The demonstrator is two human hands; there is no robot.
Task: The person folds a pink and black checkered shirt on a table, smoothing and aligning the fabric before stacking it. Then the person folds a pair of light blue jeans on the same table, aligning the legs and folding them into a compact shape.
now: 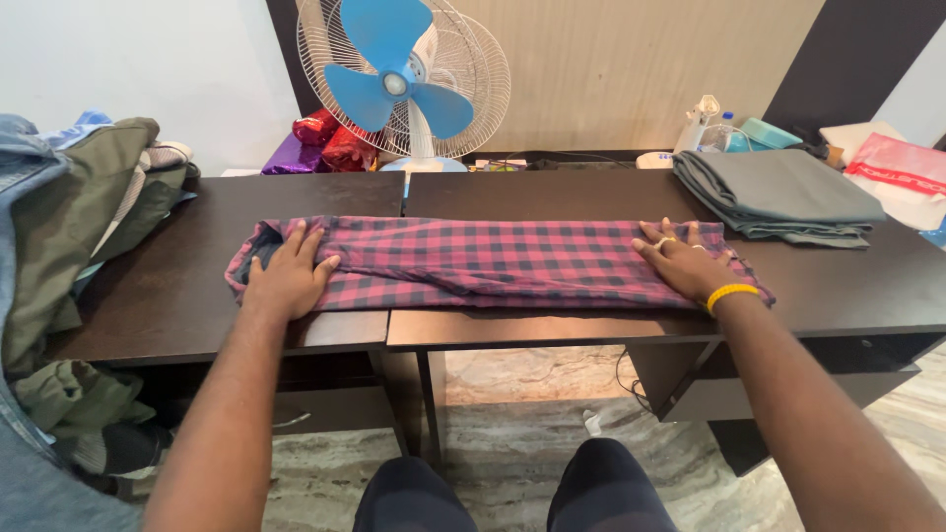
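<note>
On the dark table (552,192), both hands — left hand (289,279), right hand (687,264) — press spread flat on the checked garment (493,261).

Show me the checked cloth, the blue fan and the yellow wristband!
checked cloth (493,264), head view, middle of the folded strip.
blue fan (396,84), head view, hub of the blades.
yellow wristband (731,293), head view, band on the right wrist.

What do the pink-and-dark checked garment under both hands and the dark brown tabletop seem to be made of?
The pink-and-dark checked garment looks like thin woven cloth, probably cotton, matte: it lies flat with soft creases and the check seems woven in. The dark brown tabletop looks like laminated or veneered board with a smooth satin finish, showing faint sheen; which one cannot be told.
</note>
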